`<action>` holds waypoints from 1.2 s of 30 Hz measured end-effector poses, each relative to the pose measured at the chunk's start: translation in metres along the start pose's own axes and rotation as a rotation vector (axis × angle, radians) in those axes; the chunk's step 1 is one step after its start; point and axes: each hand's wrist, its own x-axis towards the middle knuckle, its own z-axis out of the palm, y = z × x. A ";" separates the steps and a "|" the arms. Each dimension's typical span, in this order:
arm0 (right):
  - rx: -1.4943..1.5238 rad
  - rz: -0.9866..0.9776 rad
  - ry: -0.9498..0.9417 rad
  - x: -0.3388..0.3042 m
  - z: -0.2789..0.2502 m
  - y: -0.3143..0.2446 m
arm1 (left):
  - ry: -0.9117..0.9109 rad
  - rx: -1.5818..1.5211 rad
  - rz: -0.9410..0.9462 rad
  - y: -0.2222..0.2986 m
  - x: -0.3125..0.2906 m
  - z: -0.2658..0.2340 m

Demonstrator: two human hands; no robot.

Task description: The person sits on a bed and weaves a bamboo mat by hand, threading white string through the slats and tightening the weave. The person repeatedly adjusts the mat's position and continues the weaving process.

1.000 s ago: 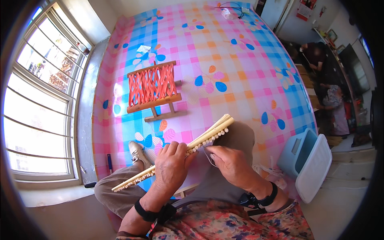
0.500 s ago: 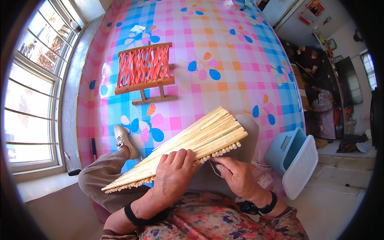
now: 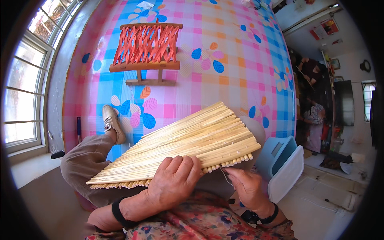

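Note:
A panel of pale, straight stalks (image 3: pixel 188 140), stitched side by side, lies slanted across my lap. Its stalk ends fan out toward the right, and a second layer of stalks shows beneath the near edge. My left hand (image 3: pixel 174 178) is wrapped over this near edge, fingers on top, gripping the panel. Just to the right, by the cut round ends, my right hand (image 3: pixel 246 184) has its thumb and forefinger pinched together at a thin white thread (image 3: pixel 226 176). The thread loops down from the edge between my hands. Whether a needle is there cannot be made out.
A wooden frame (image 3: pixel 145 66) wound with red strips stands on the checked, flower-printed sheet (image 3: pixel 224 32) ahead. At my right is a blue bin (image 3: pixel 262 158) with a white lid (image 3: pixel 286 174) leaning on it. A barred window (image 3: pixel 26 92) is at left; two people sit far right.
The panel has turned so more of its upper face shows. My right hand stays at the thread and my left keeps its grip. The whole view has shifted slightly.

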 end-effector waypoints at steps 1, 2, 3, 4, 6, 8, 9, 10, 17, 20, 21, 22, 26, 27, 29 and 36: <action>-0.074 -0.094 0.031 0.002 0.000 0.001 | 0.012 -0.002 0.025 -0.001 0.000 0.000; -0.107 -0.092 0.019 0.003 -0.002 -0.001 | 0.024 -0.003 0.033 -0.002 0.001 -0.001; -0.141 -0.090 0.008 0.004 -0.004 -0.004 | 0.036 -0.005 0.043 -0.003 0.001 -0.001; -0.174 -0.088 -0.003 0.004 -0.006 -0.006 | 0.047 -0.007 0.054 -0.004 0.001 -0.001; -0.195 -0.113 0.013 0.006 -0.005 -0.001 | 0.048 0.011 0.071 -0.005 0.000 0.000; -0.224 -0.136 0.008 0.008 -0.005 0.000 | 0.044 0.028 0.093 -0.007 -0.001 0.001; -0.244 -0.146 -0.005 0.009 -0.007 -0.003 | 0.040 0.037 0.106 -0.008 -0.001 0.001; -0.263 -0.156 -0.018 0.009 -0.008 -0.004 | 0.036 0.045 0.119 -0.009 -0.002 0.002; -0.200 -0.131 -0.018 0.013 -0.006 -0.007 | 0.024 0.054 0.139 -0.010 -0.001 0.002; -0.195 -0.159 -0.028 0.016 -0.007 -0.003 | 0.019 0.057 0.141 -0.011 -0.001 0.000; -0.201 -0.179 -0.023 0.017 -0.007 -0.002 | 0.017 0.059 0.142 -0.011 -0.001 -0.001; -0.208 -0.198 -0.018 0.018 -0.007 -0.001 | 0.014 0.061 0.143 -0.011 -0.001 -0.001; -0.191 -0.180 -0.044 0.018 -0.005 0.000 | 0.022 0.040 0.142 -0.012 -0.001 -0.001; -0.197 -0.171 -0.055 0.019 -0.006 -0.002 | 0.021 0.039 0.141 -0.012 -0.002 -0.001; -0.196 -0.165 -0.062 0.019 -0.005 -0.002 | 0.018 0.040 0.139 -0.012 -0.002 -0.001; -0.128 -0.215 -0.027 0.027 -0.001 0.001 | 0.019 0.046 0.145 -0.013 -0.004 -0.002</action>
